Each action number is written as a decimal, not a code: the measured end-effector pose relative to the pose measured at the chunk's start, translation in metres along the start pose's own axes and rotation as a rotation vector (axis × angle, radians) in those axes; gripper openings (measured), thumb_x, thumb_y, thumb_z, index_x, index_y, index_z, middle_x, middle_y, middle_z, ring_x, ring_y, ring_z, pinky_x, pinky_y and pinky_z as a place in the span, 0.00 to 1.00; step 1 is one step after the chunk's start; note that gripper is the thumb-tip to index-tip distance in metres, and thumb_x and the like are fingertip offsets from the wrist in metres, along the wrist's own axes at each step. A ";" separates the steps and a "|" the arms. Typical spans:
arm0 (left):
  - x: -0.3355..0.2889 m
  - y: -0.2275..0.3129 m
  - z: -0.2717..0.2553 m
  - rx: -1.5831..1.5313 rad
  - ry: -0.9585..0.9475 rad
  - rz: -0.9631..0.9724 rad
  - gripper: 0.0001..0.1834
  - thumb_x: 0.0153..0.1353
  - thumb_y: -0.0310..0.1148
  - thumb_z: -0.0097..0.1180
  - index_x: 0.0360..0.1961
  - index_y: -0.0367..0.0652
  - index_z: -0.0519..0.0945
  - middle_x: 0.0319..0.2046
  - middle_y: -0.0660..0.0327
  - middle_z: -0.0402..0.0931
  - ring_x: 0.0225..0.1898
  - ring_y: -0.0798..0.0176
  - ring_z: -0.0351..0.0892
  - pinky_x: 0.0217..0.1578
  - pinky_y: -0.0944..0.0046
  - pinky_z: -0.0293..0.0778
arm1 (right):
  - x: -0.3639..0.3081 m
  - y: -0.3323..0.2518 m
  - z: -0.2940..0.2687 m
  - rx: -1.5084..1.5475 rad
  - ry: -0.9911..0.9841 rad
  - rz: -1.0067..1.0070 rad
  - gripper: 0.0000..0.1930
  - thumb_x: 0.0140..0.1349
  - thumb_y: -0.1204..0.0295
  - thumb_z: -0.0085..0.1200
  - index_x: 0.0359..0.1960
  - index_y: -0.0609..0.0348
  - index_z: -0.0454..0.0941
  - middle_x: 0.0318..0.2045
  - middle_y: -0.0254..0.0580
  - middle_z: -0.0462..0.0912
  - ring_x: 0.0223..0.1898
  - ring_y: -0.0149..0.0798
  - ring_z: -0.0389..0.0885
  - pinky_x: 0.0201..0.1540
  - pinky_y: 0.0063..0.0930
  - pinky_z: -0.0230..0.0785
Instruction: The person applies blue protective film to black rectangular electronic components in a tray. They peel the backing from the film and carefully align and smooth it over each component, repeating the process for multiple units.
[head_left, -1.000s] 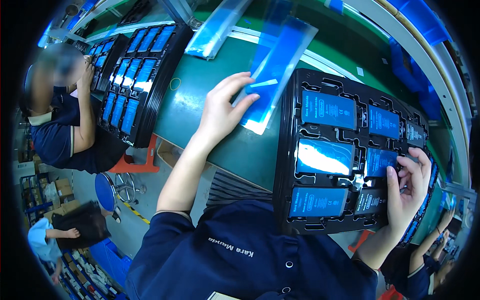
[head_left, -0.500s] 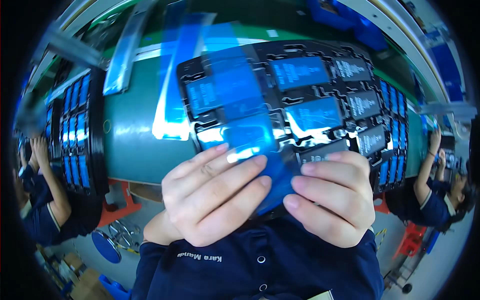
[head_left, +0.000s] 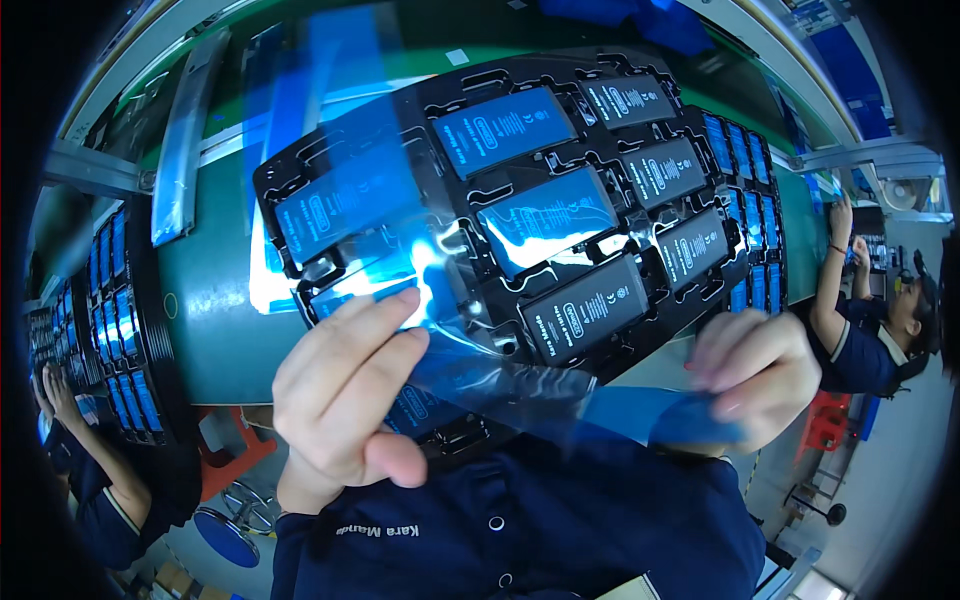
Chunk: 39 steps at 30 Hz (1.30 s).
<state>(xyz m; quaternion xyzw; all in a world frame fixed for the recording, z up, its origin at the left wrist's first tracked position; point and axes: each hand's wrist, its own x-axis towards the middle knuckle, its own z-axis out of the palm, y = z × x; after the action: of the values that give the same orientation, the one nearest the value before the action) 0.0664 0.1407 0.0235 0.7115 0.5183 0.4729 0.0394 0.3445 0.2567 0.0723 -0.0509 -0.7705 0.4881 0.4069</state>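
A black tray (head_left: 470,215) holds rows of flat rectangular batteries; some look blue (head_left: 505,130), others dark grey (head_left: 585,307). Along its left column lies a wide strip of clear blue film (head_left: 372,180), its near part lifted and bent off to the right. My right hand (head_left: 760,370), slightly blurred, pinches the blue free end of that film beside the tray's near right corner. My left hand (head_left: 345,390) rests its fingertips on the film over the left column, fingers stretched and thumb apart. Glare and film partly obscure the near left batteries.
Stacks of filled black trays stand left (head_left: 125,330) and right (head_left: 745,210) on the green table (head_left: 220,320). Long film strips (head_left: 190,140) lie at the back left. Co-workers sit on both sides. A blue round stool (head_left: 227,537) stands below left.
My right hand has moved right, drawing the near end of the film away from the tray. My left hand has shifted left and its thumb has spread. The tray sits further left in view.
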 end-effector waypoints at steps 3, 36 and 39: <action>-0.009 0.002 0.002 0.000 0.067 -0.094 0.40 0.65 0.61 0.33 0.27 0.29 0.79 0.35 0.43 0.79 0.33 0.45 0.81 0.37 0.56 0.77 | -0.016 -0.004 -0.009 0.104 0.433 0.105 0.11 0.52 0.83 0.57 0.38 0.66 0.78 0.32 0.45 0.75 0.29 0.35 0.77 0.30 0.23 0.72; -0.006 0.003 0.005 -0.001 0.104 -0.125 0.19 0.62 0.38 0.49 0.23 0.31 0.79 0.33 0.46 0.80 0.31 0.50 0.80 0.38 0.57 0.77 | 0.000 0.020 0.027 -0.104 0.385 0.633 0.13 0.50 0.88 0.60 0.39 0.73 0.77 0.29 0.44 0.83 0.28 0.24 0.80 0.30 0.12 0.70; -0.006 0.004 0.005 0.002 0.103 -0.122 0.19 0.61 0.38 0.49 0.23 0.31 0.79 0.33 0.46 0.80 0.31 0.50 0.80 0.38 0.57 0.77 | 0.000 0.020 0.027 -0.103 0.380 0.627 0.13 0.50 0.88 0.60 0.39 0.73 0.77 0.29 0.44 0.83 0.28 0.24 0.80 0.30 0.12 0.70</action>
<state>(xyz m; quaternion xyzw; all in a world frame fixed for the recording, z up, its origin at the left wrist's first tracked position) 0.0725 0.1365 0.0196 0.6533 0.5625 0.5051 0.0408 0.3197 0.2482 0.0515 -0.3946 -0.6518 0.5316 0.3700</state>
